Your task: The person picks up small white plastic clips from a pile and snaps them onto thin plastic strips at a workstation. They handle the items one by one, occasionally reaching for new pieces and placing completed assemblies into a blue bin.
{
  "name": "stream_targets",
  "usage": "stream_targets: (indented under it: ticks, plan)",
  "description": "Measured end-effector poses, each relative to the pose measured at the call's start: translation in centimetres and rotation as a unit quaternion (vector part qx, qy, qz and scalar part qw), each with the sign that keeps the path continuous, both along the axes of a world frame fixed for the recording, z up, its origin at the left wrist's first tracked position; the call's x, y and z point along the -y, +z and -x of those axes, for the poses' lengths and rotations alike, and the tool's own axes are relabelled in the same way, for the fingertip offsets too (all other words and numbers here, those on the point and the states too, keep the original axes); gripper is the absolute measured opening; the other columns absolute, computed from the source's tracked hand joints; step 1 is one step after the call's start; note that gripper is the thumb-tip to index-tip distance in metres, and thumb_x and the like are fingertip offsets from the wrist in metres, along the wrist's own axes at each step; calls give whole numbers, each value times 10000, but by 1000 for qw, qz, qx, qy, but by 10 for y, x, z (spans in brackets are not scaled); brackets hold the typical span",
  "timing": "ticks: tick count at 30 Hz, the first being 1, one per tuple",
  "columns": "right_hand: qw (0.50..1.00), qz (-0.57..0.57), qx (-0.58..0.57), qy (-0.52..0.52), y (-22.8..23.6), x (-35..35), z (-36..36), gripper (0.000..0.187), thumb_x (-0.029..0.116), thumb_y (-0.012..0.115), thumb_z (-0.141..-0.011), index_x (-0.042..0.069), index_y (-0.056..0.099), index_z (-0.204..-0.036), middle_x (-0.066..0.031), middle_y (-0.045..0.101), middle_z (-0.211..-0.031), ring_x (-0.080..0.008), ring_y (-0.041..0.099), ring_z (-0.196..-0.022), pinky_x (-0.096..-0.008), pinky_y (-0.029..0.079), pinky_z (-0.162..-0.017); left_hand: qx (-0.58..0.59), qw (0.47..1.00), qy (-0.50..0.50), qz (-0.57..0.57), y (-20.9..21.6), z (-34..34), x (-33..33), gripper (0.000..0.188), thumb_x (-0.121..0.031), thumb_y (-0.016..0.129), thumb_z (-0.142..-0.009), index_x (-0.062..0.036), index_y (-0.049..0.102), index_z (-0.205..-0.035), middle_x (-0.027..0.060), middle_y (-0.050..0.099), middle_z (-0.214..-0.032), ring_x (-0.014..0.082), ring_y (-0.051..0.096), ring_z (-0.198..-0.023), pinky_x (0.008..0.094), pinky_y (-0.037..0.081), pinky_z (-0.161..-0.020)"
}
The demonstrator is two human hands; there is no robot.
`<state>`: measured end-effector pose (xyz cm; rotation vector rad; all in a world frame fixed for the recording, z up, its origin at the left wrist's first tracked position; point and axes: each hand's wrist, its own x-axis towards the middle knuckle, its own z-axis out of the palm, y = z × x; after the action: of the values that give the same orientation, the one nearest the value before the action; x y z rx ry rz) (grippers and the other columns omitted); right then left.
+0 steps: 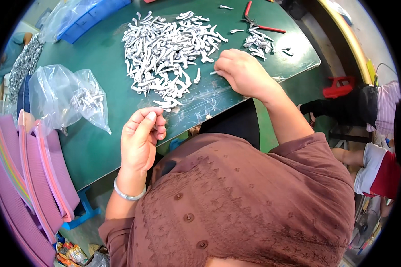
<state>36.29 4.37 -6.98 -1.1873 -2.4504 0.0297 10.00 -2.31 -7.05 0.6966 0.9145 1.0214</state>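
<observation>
A large pile of small curved grey metal pieces (169,49) covers the middle of the green table. My left hand (140,135) is closed at the pile's near end, thumb pressed against the curled fingers. What it pinches, if anything, I cannot make out. Close to its fingertips lie a few curved pieces (168,104). To the right of the pile, my right hand (243,73) is closed low over the tabletop. A small, thin grey piece (213,72) pokes out from its fingertips. Beyond that hand lies a smaller heap of curved pieces (259,42).
Red-handled pliers (266,28) lie beside the smaller heap. A clear plastic bag (71,95) holding grey pieces rests at left, near a pink-purple bag (31,169). A blue bin (91,18) stands at the far left. Other people are at right.
</observation>
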Motion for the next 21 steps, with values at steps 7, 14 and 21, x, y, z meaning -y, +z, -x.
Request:
stream_targets:
  ticks: [7,14,21]
  plan:
    - [757,397,-518,33,13,13,41,195,48,503,-800,4,525,-989,17,512,-744,-27,453,-631,-156,376,-548,15,1000,-12,15,-2,-2,1,130,-103,502,-836,-18,573,-903,29,569,-722,79,500,-606,193,403,-555]
    - [664,484,-569,44,5,24,85,136,61,552,-793,6,522,-913,-30,573,-726,-61,524,-617,-179,418,-555,-1,999,-33,24,4,-2,5,171,-139,486,-844,-10,569,-920,31,562,-720,91,501,-611,203,395,-548]
    - [666,479,-571,41,-1,31,103,76,64,574,-778,13,538,-821,-30,577,-706,-68,516,-615,-190,422,-579,30,999,-8,17,-2,8,8,172,-127,489,-842,1,575,-919,47,578,-735,99,515,-614,211,407,-546]
